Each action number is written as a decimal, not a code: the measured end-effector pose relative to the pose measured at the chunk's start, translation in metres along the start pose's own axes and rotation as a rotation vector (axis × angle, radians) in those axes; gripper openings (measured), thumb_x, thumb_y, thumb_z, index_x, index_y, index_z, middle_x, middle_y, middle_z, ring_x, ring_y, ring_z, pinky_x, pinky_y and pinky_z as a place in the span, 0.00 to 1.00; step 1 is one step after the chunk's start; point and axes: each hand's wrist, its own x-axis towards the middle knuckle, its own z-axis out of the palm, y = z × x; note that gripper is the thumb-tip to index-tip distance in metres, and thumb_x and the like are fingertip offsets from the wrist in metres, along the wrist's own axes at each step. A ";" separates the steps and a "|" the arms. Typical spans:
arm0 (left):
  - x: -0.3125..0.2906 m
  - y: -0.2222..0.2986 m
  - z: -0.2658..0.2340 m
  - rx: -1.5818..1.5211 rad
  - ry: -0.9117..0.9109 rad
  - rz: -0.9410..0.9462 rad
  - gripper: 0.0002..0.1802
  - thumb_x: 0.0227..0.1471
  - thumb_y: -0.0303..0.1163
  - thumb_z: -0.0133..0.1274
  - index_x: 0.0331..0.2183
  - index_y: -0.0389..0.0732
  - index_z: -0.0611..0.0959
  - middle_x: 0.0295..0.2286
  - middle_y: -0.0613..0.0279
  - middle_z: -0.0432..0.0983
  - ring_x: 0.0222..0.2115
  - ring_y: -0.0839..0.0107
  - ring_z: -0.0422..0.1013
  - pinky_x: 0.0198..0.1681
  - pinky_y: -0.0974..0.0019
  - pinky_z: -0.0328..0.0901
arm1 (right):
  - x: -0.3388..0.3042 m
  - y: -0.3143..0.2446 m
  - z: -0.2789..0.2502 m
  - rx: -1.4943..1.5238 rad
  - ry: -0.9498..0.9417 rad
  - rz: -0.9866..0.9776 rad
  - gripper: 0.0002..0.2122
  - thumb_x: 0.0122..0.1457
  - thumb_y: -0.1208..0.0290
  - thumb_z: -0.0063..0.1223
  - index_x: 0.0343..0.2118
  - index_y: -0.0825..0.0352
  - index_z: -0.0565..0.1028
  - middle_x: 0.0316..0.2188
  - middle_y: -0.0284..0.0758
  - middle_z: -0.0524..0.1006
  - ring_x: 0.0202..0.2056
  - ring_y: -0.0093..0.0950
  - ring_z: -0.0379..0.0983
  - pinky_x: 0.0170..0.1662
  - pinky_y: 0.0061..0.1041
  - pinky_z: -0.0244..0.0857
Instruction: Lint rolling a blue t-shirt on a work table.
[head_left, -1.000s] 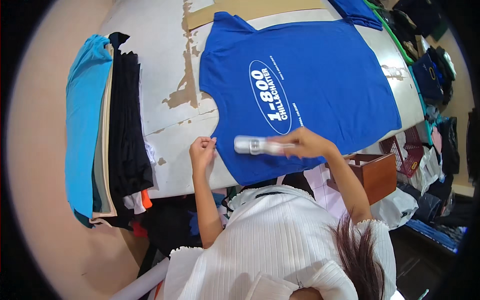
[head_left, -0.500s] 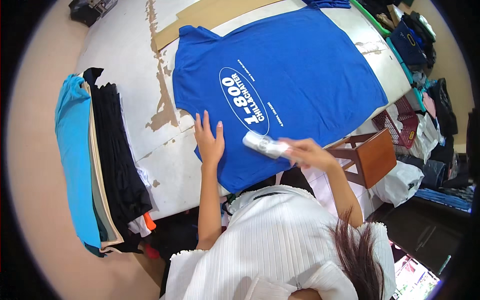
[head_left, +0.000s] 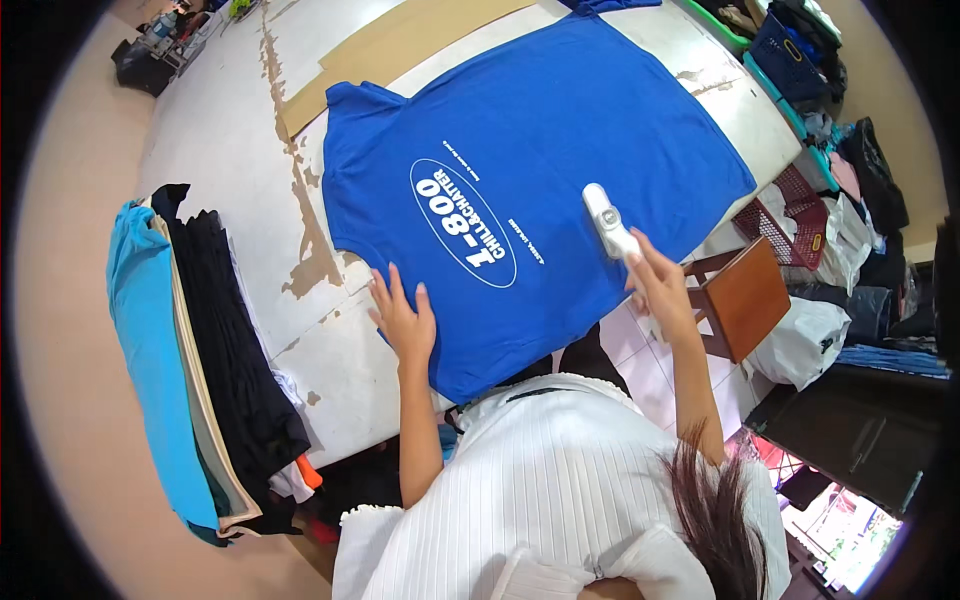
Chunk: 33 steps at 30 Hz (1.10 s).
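The shirt [head_left: 560, 180] is blue, its oval print [head_left: 462, 222] white; the device [head_left: 607, 220] is white, the surface [head_left: 215, 140] white patched brown.

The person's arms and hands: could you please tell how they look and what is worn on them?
The left hand and right hand are bare, without gloves. Both forearms are uncovered, with no watch or bracelet visible. The short sleeves are white, with wavy edges.

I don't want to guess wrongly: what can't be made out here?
In the head view:
White handheld device: underside hidden by its own body, grip end partly by the right hand.
Left hand: palm hidden by its back.
Blue T-shirt: underside hidden by its upper side.
Far blue fabric: cut off by the top edge.
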 end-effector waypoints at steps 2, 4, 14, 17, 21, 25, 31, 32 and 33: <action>-0.007 -0.009 -0.005 -0.002 -0.013 -0.050 0.27 0.53 0.38 0.40 0.55 0.47 0.60 0.57 0.56 0.44 0.58 0.55 0.39 0.56 0.42 0.29 | 0.011 -0.003 0.005 -0.255 0.033 -0.154 0.18 0.57 0.65 0.45 0.50 0.63 0.66 0.19 0.27 0.68 0.15 0.13 0.59 0.17 0.14 0.56; -0.012 -0.023 -0.006 0.047 -0.064 -0.099 0.25 0.54 0.37 0.37 0.54 0.47 0.61 0.57 0.57 0.45 0.58 0.55 0.40 0.56 0.41 0.29 | 0.018 0.020 0.032 -0.569 -0.009 -0.387 0.17 0.56 0.67 0.46 0.48 0.65 0.68 0.24 0.33 0.75 0.23 0.16 0.66 0.27 0.18 0.62; -0.022 -0.038 -0.032 0.006 0.238 -0.149 0.18 0.44 0.38 0.54 0.37 0.39 0.74 0.36 0.56 0.66 0.39 0.61 0.63 0.45 0.58 0.56 | 0.058 -0.005 0.076 -0.488 -0.283 -0.478 0.15 0.54 0.67 0.47 0.45 0.64 0.70 0.22 0.43 0.75 0.18 0.24 0.66 0.27 0.22 0.62; -0.022 -0.056 -0.042 -0.330 0.207 -0.203 0.11 0.41 0.31 0.58 0.28 0.36 0.76 0.24 0.60 0.69 0.23 0.76 0.64 0.25 0.73 0.61 | 0.057 -0.025 0.097 -0.781 -0.237 -0.348 0.15 0.55 0.63 0.45 0.43 0.63 0.71 0.21 0.49 0.72 0.22 0.44 0.70 0.26 0.32 0.63; -0.013 -0.063 -0.054 -0.487 -0.041 -0.409 0.12 0.40 0.32 0.59 0.23 0.35 0.74 0.14 0.65 0.68 0.16 0.77 0.63 0.21 0.73 0.60 | 0.017 -0.013 0.128 -0.765 -0.953 -0.371 0.15 0.54 0.57 0.45 0.45 0.51 0.71 0.32 0.48 0.74 0.30 0.46 0.71 0.36 0.34 0.65; 0.012 -0.074 -0.059 -0.495 -0.040 -0.416 0.10 0.42 0.33 0.56 0.25 0.36 0.75 0.16 0.65 0.70 0.18 0.77 0.64 0.24 0.73 0.61 | 0.059 -0.026 0.137 -0.639 -1.131 -0.287 0.18 0.52 0.69 0.50 0.48 0.56 0.69 0.29 0.39 0.77 0.23 0.20 0.71 0.31 0.23 0.65; 0.104 -0.101 -0.047 -0.497 0.197 -0.334 0.13 0.45 0.36 0.53 0.29 0.36 0.77 0.24 0.58 0.74 0.25 0.71 0.69 0.30 0.69 0.64 | 0.102 -0.036 0.166 -0.869 -0.671 -0.308 0.17 0.56 0.55 0.42 0.41 0.63 0.72 0.28 0.46 0.75 0.27 0.40 0.74 0.30 0.33 0.66; 0.118 -0.104 -0.044 -0.468 0.210 -0.300 0.14 0.45 0.37 0.54 0.29 0.36 0.77 0.24 0.58 0.74 0.25 0.70 0.70 0.30 0.69 0.64 | 0.087 -0.027 0.170 -1.130 -0.795 -0.328 0.15 0.56 0.56 0.41 0.41 0.57 0.73 0.27 0.46 0.75 0.28 0.44 0.72 0.31 0.36 0.66; 0.128 -0.110 -0.043 -0.436 0.227 -0.272 0.14 0.44 0.38 0.54 0.29 0.36 0.77 0.24 0.58 0.74 0.25 0.69 0.70 0.30 0.68 0.64 | 0.064 -0.036 0.175 -0.923 -1.003 -0.476 0.15 0.56 0.57 0.40 0.44 0.53 0.72 0.24 0.46 0.75 0.24 0.45 0.71 0.31 0.37 0.65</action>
